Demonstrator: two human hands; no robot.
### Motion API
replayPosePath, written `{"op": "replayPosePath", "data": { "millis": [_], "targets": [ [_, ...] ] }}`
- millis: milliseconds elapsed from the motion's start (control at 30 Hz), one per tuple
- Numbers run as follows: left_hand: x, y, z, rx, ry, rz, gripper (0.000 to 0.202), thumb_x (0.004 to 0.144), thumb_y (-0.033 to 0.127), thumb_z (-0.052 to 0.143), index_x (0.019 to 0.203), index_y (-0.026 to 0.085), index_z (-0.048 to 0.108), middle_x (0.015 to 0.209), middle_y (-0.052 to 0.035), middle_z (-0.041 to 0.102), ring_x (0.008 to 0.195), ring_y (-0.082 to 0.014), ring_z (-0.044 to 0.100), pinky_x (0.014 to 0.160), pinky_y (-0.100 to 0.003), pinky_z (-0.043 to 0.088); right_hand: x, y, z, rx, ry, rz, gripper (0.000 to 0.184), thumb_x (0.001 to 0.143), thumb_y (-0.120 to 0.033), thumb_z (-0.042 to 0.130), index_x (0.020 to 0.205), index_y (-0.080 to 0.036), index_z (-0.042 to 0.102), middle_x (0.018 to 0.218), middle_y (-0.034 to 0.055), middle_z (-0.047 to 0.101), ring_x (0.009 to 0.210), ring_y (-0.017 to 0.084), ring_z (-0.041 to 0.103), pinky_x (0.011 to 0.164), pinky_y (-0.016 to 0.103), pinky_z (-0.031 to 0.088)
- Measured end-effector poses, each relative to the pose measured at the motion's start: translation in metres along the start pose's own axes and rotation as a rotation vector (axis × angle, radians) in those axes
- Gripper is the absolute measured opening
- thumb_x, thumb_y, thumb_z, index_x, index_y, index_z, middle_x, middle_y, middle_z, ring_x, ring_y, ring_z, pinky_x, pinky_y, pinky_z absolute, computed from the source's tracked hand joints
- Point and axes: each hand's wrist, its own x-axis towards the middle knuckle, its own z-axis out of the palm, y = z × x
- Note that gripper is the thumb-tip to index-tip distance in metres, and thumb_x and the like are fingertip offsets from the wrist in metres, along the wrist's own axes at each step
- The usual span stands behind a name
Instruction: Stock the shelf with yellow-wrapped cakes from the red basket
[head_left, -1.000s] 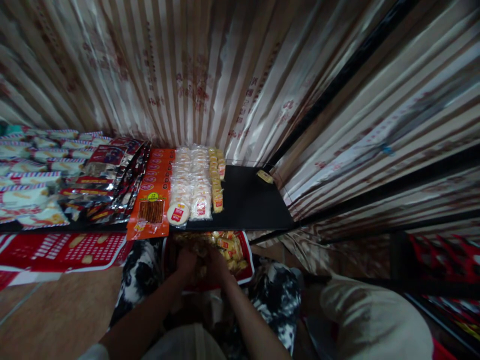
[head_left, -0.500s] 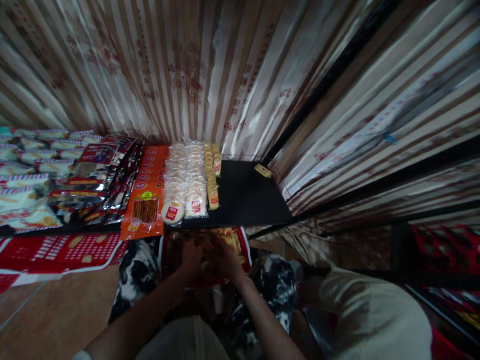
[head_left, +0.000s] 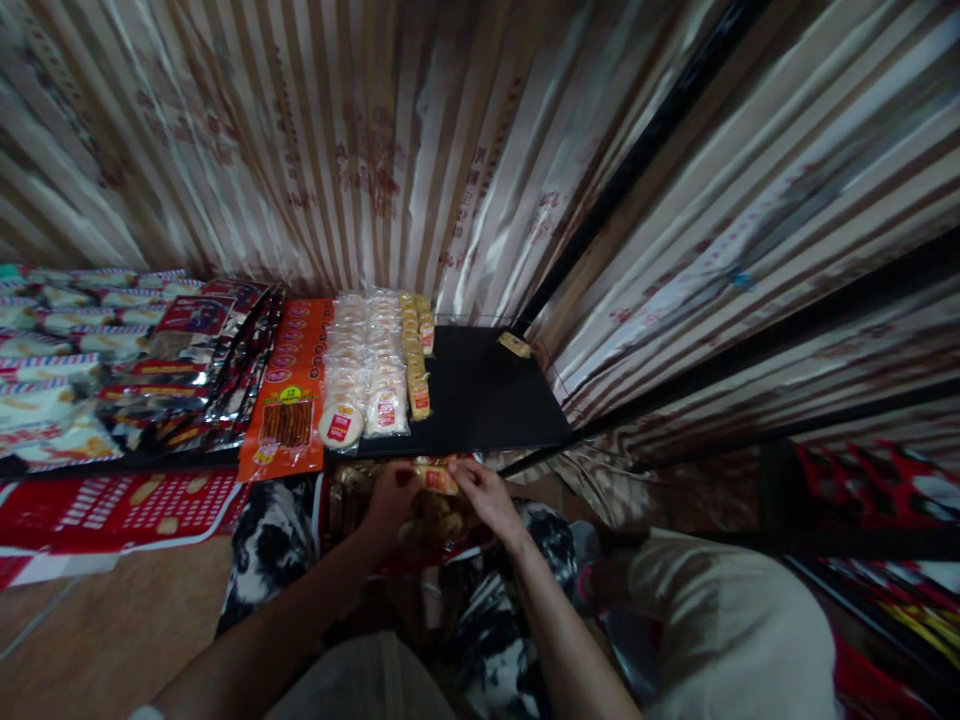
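While left hand [head_left: 391, 500] and right hand [head_left: 489, 502] fingers [head_left: 463, 476] pinch a snack packet [head_left: 438, 479], striped sheeting [head_left: 337, 150] backs the black shelf [head_left: 487, 400].

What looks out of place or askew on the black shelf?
One small yellow packet lies alone and tilted near the back right corner of the black shelf, apart from the neat rows. The front orange packet overhangs the shelf's edge.

You've got a small yellow snack packet [head_left: 437, 478] with a red label. It's lying roughly level, pinched at its right end by your right hand [head_left: 486, 500], with its left end up against your left hand [head_left: 390, 497]. Right below it, the open red bag [head_left: 469, 550] on your lap holds a jumbled heap of similar yellowish packets. It's too dim to read the print.
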Motion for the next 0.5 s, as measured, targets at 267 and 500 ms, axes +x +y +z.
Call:
{"op": "replayPosePath", "data": {
  "millis": [267, 500],
  "targets": [
    [-0.011, 0.018, 0.028, -0.379, -0.074, -0.133, 0.023, 0.072, 0.018, 0.065, 0.092, 0.015, 0.055, 0.072, 0.0000, 0.066, 0.061, -0.0107, 0.064, 0.057, -0.021, 0.052, 0.007, -0.013, 0.012, 0.422, 0.085, -0.066, 0.046, 0.066, -0.052, 0.070, 0.096, -0.020, 0.057, 0.082, 0.0029, 0.070, 0.074, 0.017, 0.066, 0.069, 0.028, 0.053],
    [-0.003, 0.035, 0.058, -0.387, -0.080, -0.082, 0.024, 0.077, 0.023, 0.063, 0.098, 0.015, 0.055, 0.080, -0.0028, 0.067, 0.067, -0.0119, 0.065, 0.061, -0.022, 0.054, 0.016, -0.011, 0.010, 0.418, 0.226, -0.157, 0.045, 0.073, -0.046, 0.064, 0.109, -0.020, 0.055, 0.092, 0.0064, 0.071, 0.082, 0.019, 0.067, 0.072, 0.030, 0.054]
  ]
}}
